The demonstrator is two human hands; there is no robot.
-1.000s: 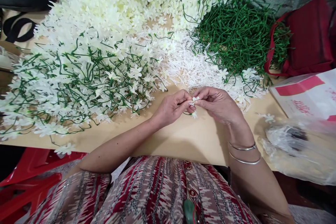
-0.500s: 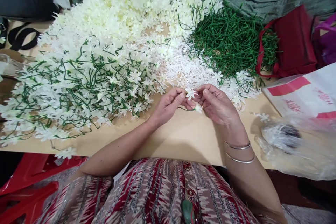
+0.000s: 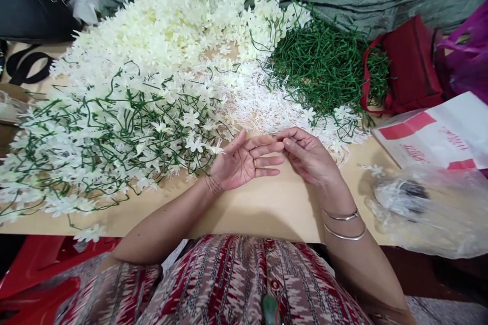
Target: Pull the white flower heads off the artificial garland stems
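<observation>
My left hand [image 3: 249, 162] lies palm up above the table, its fingers stretched and spread, holding nothing; a gold ring is on one finger. Beside its thumb, at the edge of the pile of assembled white flowers on green stems [image 3: 129, 117], are white flowers [image 3: 194, 143]. Close to the left fingertips, my right hand [image 3: 307, 155] has its thumb pressed to its bent fingers. Whatever it pinches, if anything, is hidden. Just beyond both hands lies a heap of thin white stamens [image 3: 263, 104].
Loose cream petals [image 3: 163, 25] are heaped at the back, green stems [image 3: 320, 61] at the back right. A red bag [image 3: 414, 63], a white and red paper bag [image 3: 442, 134] and a clear plastic bag [image 3: 438, 213] stand to the right. A black bag [image 3: 34, 5] sits back left.
A white flower on a green stem was between my hands and has left them. My left hand has let go and opened, palm up. My right hand stays pinched. The view has tilted up slightly.
</observation>
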